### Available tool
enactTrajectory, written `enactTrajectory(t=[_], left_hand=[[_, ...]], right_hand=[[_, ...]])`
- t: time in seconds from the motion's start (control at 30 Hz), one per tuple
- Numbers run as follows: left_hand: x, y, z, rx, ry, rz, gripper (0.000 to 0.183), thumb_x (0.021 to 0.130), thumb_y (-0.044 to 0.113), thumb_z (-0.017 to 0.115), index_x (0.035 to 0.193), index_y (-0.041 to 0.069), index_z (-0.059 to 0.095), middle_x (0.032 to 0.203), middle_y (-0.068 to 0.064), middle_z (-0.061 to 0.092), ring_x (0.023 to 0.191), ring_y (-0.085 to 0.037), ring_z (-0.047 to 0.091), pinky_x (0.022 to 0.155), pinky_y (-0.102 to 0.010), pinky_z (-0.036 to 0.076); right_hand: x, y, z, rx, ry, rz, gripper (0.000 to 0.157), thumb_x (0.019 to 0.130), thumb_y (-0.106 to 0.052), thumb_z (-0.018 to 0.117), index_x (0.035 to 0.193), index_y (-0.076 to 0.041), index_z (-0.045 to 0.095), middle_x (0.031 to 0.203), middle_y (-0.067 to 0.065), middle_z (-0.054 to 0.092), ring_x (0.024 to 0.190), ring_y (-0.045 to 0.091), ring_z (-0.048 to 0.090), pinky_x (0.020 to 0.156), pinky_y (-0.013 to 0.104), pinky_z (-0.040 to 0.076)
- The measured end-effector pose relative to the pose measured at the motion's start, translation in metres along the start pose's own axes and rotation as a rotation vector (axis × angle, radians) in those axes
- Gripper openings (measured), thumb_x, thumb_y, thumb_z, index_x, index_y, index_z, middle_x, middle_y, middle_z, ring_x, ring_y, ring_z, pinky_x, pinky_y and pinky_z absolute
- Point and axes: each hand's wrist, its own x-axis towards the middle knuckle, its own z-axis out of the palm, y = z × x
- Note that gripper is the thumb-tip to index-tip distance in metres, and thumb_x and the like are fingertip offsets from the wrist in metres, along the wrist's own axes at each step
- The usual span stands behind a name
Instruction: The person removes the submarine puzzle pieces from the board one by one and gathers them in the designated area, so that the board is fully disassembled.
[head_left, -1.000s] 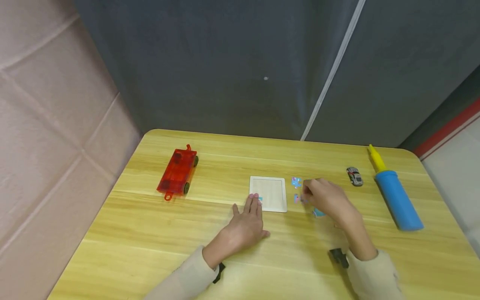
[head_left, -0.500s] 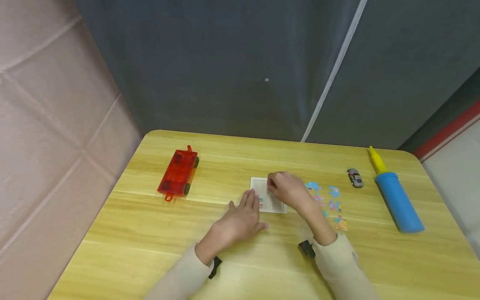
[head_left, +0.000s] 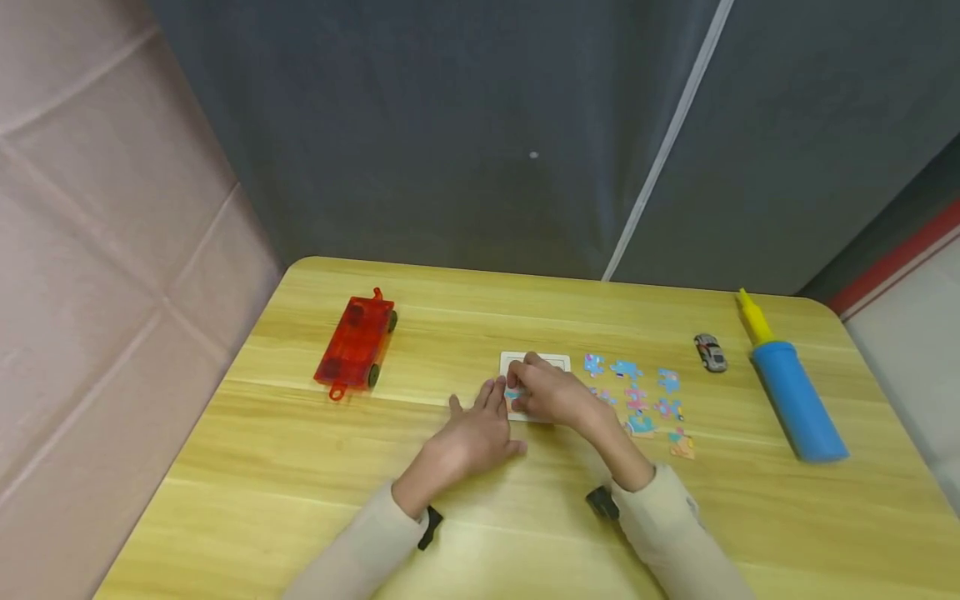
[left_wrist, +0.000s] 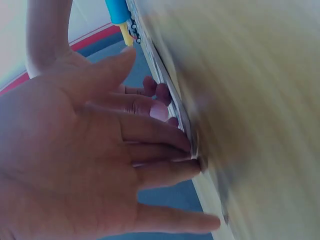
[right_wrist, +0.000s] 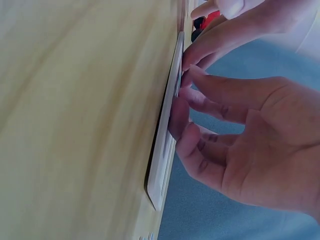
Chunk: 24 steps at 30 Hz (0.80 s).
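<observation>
A small white puzzle tray (head_left: 558, 360) lies mid-table, partly hidden by both hands. My left hand (head_left: 474, 435) lies with fingers spread and fairly straight, fingertips at the tray's left edge; the left wrist view also shows the straight fingers (left_wrist: 165, 175). Over the tray, my right hand (head_left: 551, 393) has curled fingers, thumb and fingertips close together at its left side. A bit of light-blue puzzle piece (head_left: 513, 395) shows beneath them, mostly covered. In the right wrist view the fingertips of the right hand (right_wrist: 235, 135) touch down at the tray (right_wrist: 162, 150).
Several loose puzzle pieces (head_left: 636, 397) lie right of the tray. A small toy car (head_left: 709, 353) and a blue pump with a yellow nozzle (head_left: 798, 404) are further right. On the left stands a translucent red toy wagon (head_left: 356, 342). A dark partition (head_left: 450, 167) rises behind the table.
From the loose pieces, my right hand has moved left over the tray, then down to its left part beside the left fingertips. The left hand has shifted slightly left.
</observation>
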Motion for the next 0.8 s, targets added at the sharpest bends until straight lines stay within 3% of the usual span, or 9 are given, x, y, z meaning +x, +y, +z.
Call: enactTrajectory(t=[0.2,0.43,0.53,0.73,0.8], left_hand=[[-0.001,0.007,0.003,0.027,0.037,-0.025,0.087,0.109,0.055,0.062,0.163,-0.01,0.041,0.184,-0.021,0.01,0.171,-0.038,0.01,0.119,-0.088,0.021],[-0.005,0.013,-0.001,0.054,0.043,-0.042,0.087,0.11,0.055,0.062,0.164,-0.009,0.041,0.184,-0.019,0.01,0.171,-0.036,0.011,0.118,-0.088,0.024],[-0.003,0.013,0.001,0.064,0.047,-0.036,0.089,0.109,0.056,0.062,0.164,-0.01,0.04,0.184,-0.02,0.009,0.171,-0.037,0.01,0.118,-0.088,0.025],[0.003,0.006,0.011,0.07,0.046,-0.005,0.092,0.109,0.052,0.064,0.165,-0.015,0.032,0.182,-0.028,0.005,0.17,-0.042,0.008,0.121,-0.083,0.027],[0.003,0.006,0.013,0.077,0.045,-0.007,0.096,0.107,0.054,0.067,0.165,-0.014,0.032,0.182,-0.029,0.005,0.17,-0.042,0.008,0.121,-0.082,0.027]], right_hand=[[0.001,-0.004,0.002,-0.04,-0.012,0.051,0.023,0.102,-0.012,0.08,0.117,-0.006,0.064,0.116,0.01,0.056,0.087,0.022,0.057,0.074,0.036,0.055],[0.002,-0.007,0.004,-0.056,0.014,0.088,0.019,0.1,-0.007,0.08,0.105,-0.006,0.062,0.108,0.01,0.053,0.078,0.023,0.054,0.069,0.034,0.049],[0.004,-0.004,0.006,-0.055,0.042,0.067,0.021,0.099,-0.006,0.082,0.103,-0.008,0.061,0.103,0.008,0.055,0.076,0.023,0.055,0.067,0.035,0.05],[0.025,0.033,0.032,-0.016,0.138,-0.026,0.028,0.096,-0.002,0.08,0.098,-0.014,0.055,0.081,0.0,0.055,0.069,0.016,0.051,0.059,0.032,0.044],[0.021,0.027,0.025,0.042,0.12,-0.02,0.024,0.096,0.005,0.073,0.098,-0.013,0.056,0.078,0.0,0.059,0.068,0.015,0.052,0.06,0.031,0.044]])
